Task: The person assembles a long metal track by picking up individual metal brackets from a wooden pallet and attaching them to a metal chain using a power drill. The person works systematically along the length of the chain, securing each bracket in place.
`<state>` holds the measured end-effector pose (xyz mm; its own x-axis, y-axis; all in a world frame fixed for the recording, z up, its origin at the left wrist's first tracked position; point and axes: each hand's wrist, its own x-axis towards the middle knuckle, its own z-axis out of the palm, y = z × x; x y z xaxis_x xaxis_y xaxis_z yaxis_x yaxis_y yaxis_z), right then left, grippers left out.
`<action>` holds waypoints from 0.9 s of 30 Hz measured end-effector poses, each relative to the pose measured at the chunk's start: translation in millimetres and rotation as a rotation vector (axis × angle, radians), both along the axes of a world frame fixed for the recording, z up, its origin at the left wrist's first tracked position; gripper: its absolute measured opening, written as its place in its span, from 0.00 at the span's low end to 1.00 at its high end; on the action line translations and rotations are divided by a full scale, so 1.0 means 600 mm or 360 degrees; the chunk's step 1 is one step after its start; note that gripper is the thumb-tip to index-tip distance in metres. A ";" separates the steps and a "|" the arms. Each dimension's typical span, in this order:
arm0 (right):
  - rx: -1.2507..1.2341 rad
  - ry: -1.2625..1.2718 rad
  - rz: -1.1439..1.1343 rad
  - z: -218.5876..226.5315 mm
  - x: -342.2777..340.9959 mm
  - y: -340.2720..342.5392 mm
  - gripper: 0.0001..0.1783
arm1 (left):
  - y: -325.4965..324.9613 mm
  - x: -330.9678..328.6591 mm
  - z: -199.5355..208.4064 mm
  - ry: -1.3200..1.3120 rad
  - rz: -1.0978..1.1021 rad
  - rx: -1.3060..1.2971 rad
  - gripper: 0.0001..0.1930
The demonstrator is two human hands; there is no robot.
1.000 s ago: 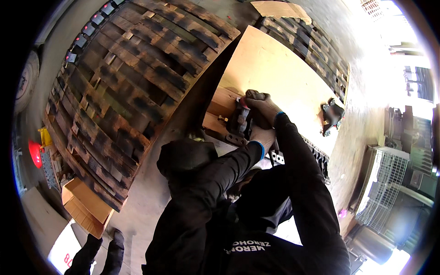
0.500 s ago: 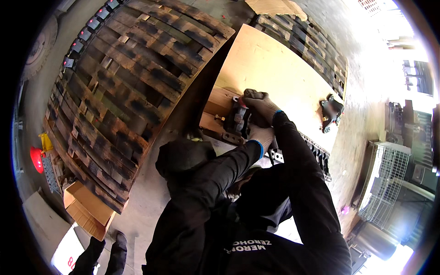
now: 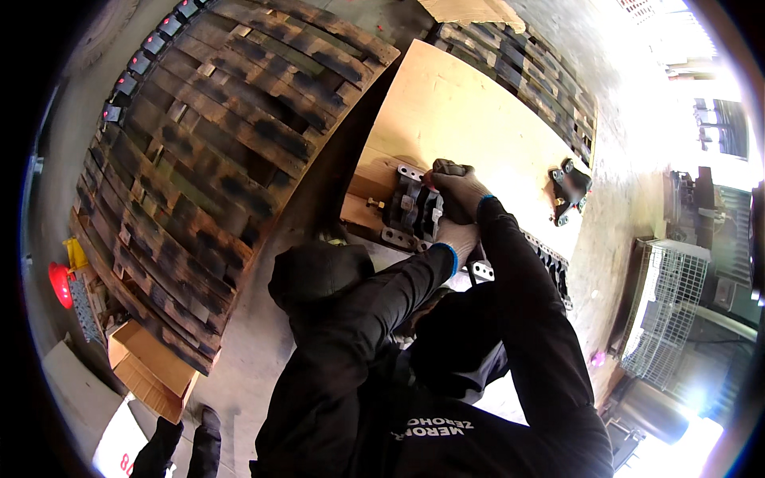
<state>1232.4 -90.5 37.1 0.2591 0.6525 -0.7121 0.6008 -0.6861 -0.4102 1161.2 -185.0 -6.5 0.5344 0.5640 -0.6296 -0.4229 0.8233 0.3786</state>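
Observation:
My right hand [image 3: 460, 188], in a grey work glove, is closed over something dark with a bit of red at its left end; its kind is not clear. Just below, my gloved left hand [image 3: 457, 234] is by the right side of a black metal part [image 3: 413, 205]. The left fingers are mostly hidden. This part has pale end plates with holes and lies at the near left of a wooden board [image 3: 470, 103]. A small brass-coloured fitting [image 3: 374, 204] is to its left. Another black bracket-like part [image 3: 570, 191] lies at the board's right edge.
A row of black metal pieces [image 3: 548, 259] lines the board's near right edge. Stacked wooden pallets [image 3: 239, 119] fill the left, with a cardboard box [image 3: 151, 370] at their near end. Beside it are another person's legs [image 3: 203, 442]. A wire cage [image 3: 665, 303] stands at right.
My right hand has drawn slightly right, off the black metal part, so more of the part shows. The left hand stays low beside it. The whole view has shifted a little.

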 end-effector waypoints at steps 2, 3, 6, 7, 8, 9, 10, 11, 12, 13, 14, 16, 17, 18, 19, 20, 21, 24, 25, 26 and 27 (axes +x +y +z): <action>0.0006 0.0030 -0.0106 -0.009 0.008 -0.004 0.61 | -0.002 0.003 0.006 0.0167 -0.0071 0.0032 0.22; 0.0047 0.0107 -0.0121 -0.017 0.007 -0.005 0.61 | -0.003 0.003 0.009 0.0252 -0.0104 0.0047 0.23; 0.0131 0.0148 -0.0108 -0.036 0.019 -0.009 0.61 | 0.013 -0.024 0.059 0.0340 -0.0121 0.0009 0.23; 0.0155 0.0130 -0.0086 -0.042 0.023 -0.008 0.62 | 0.018 -0.032 0.086 0.0472 -0.0136 -0.0011 0.23; 0.0177 0.0044 0.0169 -0.050 0.033 -0.008 0.62 | 0.017 -0.030 0.085 0.0405 -0.0137 0.0006 0.24; 0.0199 -0.0043 0.0422 -0.056 0.049 -0.010 0.62 | 0.014 -0.023 0.077 0.0337 -0.0139 0.0023 0.25; 0.0186 -0.0020 0.0345 -0.061 0.052 -0.014 0.63 | 0.009 -0.015 0.064 0.0272 -0.0139 0.0035 0.26; 0.0180 0.0002 0.0269 -0.063 0.054 -0.016 0.63 | 0.004 -0.004 0.047 0.0187 -0.0033 0.0090 0.28; 0.0171 0.0021 0.0193 -0.065 0.057 -0.019 0.63 | -0.002 0.003 0.028 0.0304 -0.0060 0.0103 0.28; 0.0161 0.0037 0.0007 -0.037 0.033 -0.021 0.63 | -0.006 0.004 0.022 0.0423 -0.0101 0.0110 0.28; 0.0149 0.0053 -0.0180 -0.023 0.020 -0.023 0.63 | -0.009 0.006 0.016 0.0541 -0.0143 0.0117 0.27; 0.0267 0.0074 -0.0191 -0.087 0.056 -0.026 0.63 | -0.009 0.014 0.010 0.0524 -0.0194 0.0085 0.28; 0.0320 0.0086 -0.0189 -0.097 0.061 -0.026 0.64 | -0.006 0.014 0.013 0.0517 -0.0214 0.0060 0.28; 0.0276 0.0059 -0.0185 -0.098 0.077 -0.032 0.63 | -0.006 0.019 0.021 0.0392 -0.0194 0.0021 0.29; 0.0223 0.0046 -0.0161 -0.076 0.071 -0.032 0.63 | -0.002 0.010 0.044 0.0278 -0.0154 -0.0029 0.30; 0.0172 0.0032 -0.0136 -0.063 0.067 -0.034 0.63 | -0.001 0.004 0.056 0.0164 -0.0112 -0.0077 0.30; 0.0159 -0.0005 -0.0015 -0.069 0.074 -0.042 0.63 | -0.024 0.035 -0.005 0.0200 -0.0140 0.0070 0.33; 0.0111 -0.0055 -0.0085 -0.042 0.083 -0.057 0.64 | -0.017 0.023 0.060 0.0252 -0.0231 0.0061 0.33; 0.0101 -0.0033 -0.0163 -0.026 0.068 -0.055 0.64 | -0.024 0.024 0.055 0.0393 -0.0182 -0.0011 0.35; 0.0112 0.0001 -0.0280 -0.014 0.059 -0.053 0.64 | -0.018 0.020 0.063 0.0386 -0.0212 0.0003 0.35; 0.0122 0.0035 -0.0395 -0.011 0.057 -0.053 0.65 | -0.011 0.012 0.067 0.0381 -0.0240 0.0015 0.35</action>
